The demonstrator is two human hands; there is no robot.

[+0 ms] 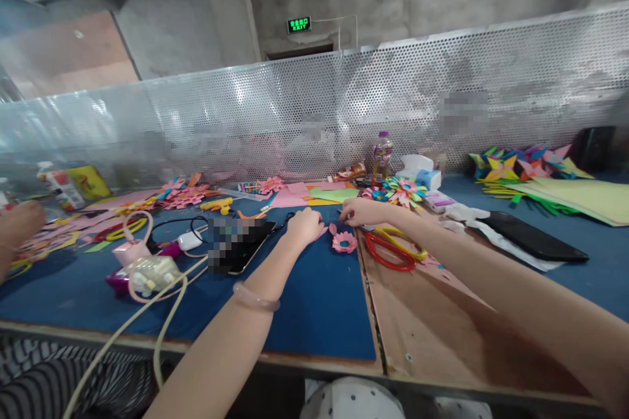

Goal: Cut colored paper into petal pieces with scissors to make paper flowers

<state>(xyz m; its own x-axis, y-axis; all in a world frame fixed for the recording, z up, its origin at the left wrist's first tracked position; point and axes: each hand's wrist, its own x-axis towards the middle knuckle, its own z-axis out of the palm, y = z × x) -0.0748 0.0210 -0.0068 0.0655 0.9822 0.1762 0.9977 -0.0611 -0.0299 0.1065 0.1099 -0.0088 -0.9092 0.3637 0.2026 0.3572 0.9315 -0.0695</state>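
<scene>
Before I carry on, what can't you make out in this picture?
All in the head view:
- Left hand: it hides most of its own grip.
- Right hand: its grip is too small and blurred to tell what it holds.
- Black screen: pixelation covers part of it.
- Another person's hand: blurred, with the arm cut off by the left edge.
- Bottle: its writing is too small to read.

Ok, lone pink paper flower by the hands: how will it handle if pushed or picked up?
The pink paper flower likely weighs little: its petals look thin. Those separate petals would probably crease under a tight grip. Lying low on the blue tabletop, it should slide rather than roll.
</scene>
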